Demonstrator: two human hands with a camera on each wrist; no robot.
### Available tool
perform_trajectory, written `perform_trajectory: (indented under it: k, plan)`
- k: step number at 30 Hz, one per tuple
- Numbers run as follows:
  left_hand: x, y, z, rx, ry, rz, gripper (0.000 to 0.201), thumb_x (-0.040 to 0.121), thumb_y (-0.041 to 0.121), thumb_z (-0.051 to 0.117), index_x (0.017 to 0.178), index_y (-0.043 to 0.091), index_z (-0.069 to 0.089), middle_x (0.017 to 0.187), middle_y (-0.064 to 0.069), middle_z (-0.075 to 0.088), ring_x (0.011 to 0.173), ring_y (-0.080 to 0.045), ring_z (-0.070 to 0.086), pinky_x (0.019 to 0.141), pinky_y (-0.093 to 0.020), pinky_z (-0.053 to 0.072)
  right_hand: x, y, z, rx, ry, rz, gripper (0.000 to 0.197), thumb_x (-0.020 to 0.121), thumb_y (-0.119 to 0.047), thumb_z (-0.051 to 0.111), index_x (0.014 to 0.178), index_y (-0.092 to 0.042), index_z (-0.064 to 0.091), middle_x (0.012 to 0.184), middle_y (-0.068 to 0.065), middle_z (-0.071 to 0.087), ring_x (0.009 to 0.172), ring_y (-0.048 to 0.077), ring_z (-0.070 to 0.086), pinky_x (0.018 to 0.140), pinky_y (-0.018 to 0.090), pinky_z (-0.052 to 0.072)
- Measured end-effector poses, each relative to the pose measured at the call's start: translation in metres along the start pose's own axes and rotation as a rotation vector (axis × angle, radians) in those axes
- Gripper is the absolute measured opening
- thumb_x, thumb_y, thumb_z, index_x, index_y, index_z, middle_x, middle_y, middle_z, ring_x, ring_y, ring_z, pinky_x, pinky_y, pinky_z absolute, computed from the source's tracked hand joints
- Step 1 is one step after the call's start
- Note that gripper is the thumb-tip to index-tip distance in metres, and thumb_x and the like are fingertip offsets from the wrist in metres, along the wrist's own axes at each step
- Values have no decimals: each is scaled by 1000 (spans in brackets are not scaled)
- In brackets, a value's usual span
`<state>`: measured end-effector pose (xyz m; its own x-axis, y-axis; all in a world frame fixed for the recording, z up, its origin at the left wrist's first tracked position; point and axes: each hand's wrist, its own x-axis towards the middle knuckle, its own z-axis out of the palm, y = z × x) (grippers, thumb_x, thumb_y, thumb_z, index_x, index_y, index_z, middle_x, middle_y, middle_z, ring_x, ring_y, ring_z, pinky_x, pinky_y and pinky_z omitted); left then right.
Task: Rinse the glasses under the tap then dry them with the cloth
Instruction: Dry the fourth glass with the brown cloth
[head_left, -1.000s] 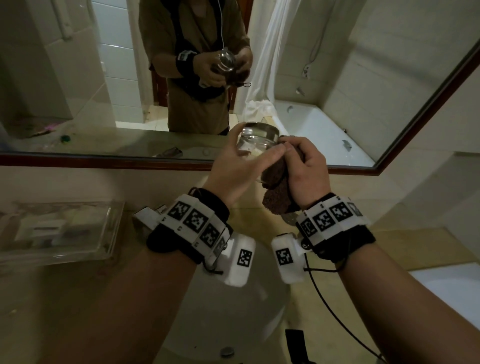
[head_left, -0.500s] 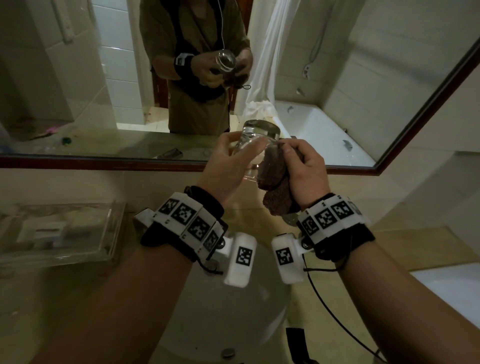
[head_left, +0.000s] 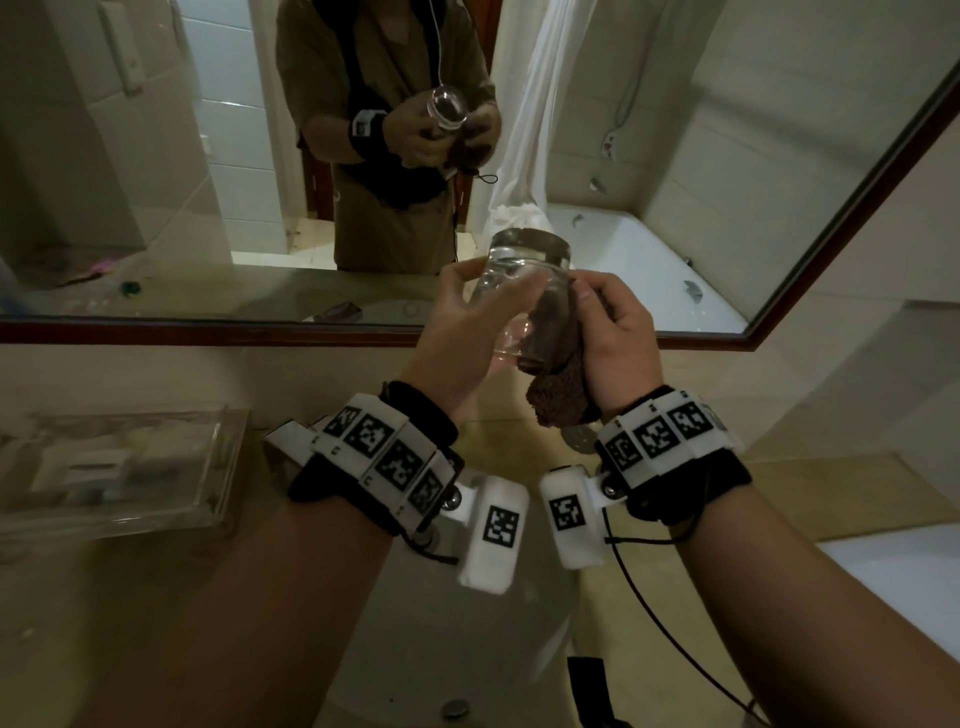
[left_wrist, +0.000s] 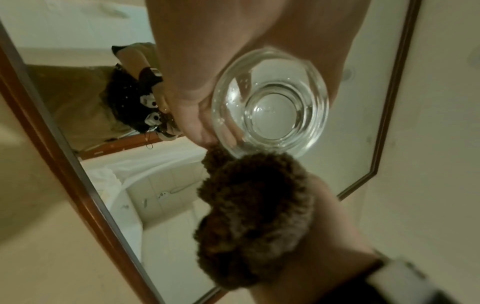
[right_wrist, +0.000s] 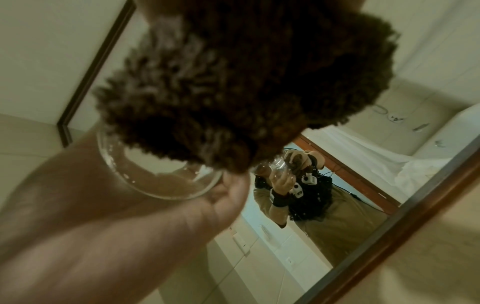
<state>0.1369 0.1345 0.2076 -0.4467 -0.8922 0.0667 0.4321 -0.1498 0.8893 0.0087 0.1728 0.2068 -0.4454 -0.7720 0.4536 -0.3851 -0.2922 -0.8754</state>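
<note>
The cloth (right_wrist: 233, 78) blocks most of our right-wrist view; those fingers are unseen there. From the head camera, our left hand (head_left: 467, 332) wraps the glass (head_left: 524, 291), raised before the mirror (head_left: 727, 156). Our right hand (head_left: 618, 343) clutches the cloth against the glass's side.
</note>
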Motion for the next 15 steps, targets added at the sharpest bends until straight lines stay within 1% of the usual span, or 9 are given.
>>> perform_trajectory:
  k: [2,3,6,7,9,10,12,13,15]
  plan:
    - [0,1,-1,65,-14,22,43,88,26,68,123,14,47,95,1,65,78,-10,65,68,-27,53,1,2,-2,-12,10,12,24,96,-10,49,87,-28,61,85,-9,64,81,6,59,79,23,48]
    - [-1,3,-2,115,-22,28,43,89,28,65,126,12,50,94,3,64,78,-8,64,69,-26,52,0,3,-3,-23,19,15,24,96,-10,49,86,-28,61,84,-9,64,81,6,59,80,24,48]
    - [1,3,0,222,-44,45,29,96,23,57,123,11,56,95,5,63,75,2,62,66,-16,50,0,6,-5,-51,34,21,20,95,-10,50,88,-26,62,86,-9,64,83,8,59,83,28,49]
    - [1,2,2,250,-24,55,27,94,21,60,121,15,55,96,6,63,75,4,63,64,-13,49,0,5,-4,-60,29,20,18,95,-10,51,90,-23,63,86,-8,64,84,9,59,84,30,49]
    - [0,-1,6,280,44,79,42,84,20,74,117,24,49,102,7,64,87,3,64,68,-11,51,-2,2,-2,-60,19,1,15,95,-10,51,94,-19,63,88,-8,64,87,9,60,87,30,49]
    - [1,-4,6,254,78,90,49,80,19,78,117,25,46,105,6,64,91,-1,65,70,-12,52,-3,-2,-3,-57,12,-20,15,94,-10,52,95,-19,64,88,-9,64,87,8,60,87,30,49]
    - [0,-6,3,202,136,99,57,80,17,77,123,21,40,106,2,64,90,-6,66,72,-16,54,-5,-9,-4,-54,-13,-80,15,94,-11,52,97,-18,64,90,-11,64,88,6,60,85,26,49]
    - [-1,-6,2,179,155,94,59,81,19,77,125,20,39,106,-1,65,90,-9,67,74,-21,56,-5,-12,-5,-53,-21,-108,15,93,-13,51,97,-19,64,91,-12,64,88,4,60,85,24,49]
    - [-2,-5,2,116,170,80,59,80,23,78,125,19,40,109,-5,66,93,-17,68,83,-37,58,-5,-15,-6,-46,-21,-130,15,91,-18,50,95,-23,63,91,-13,64,88,3,60,84,22,49]
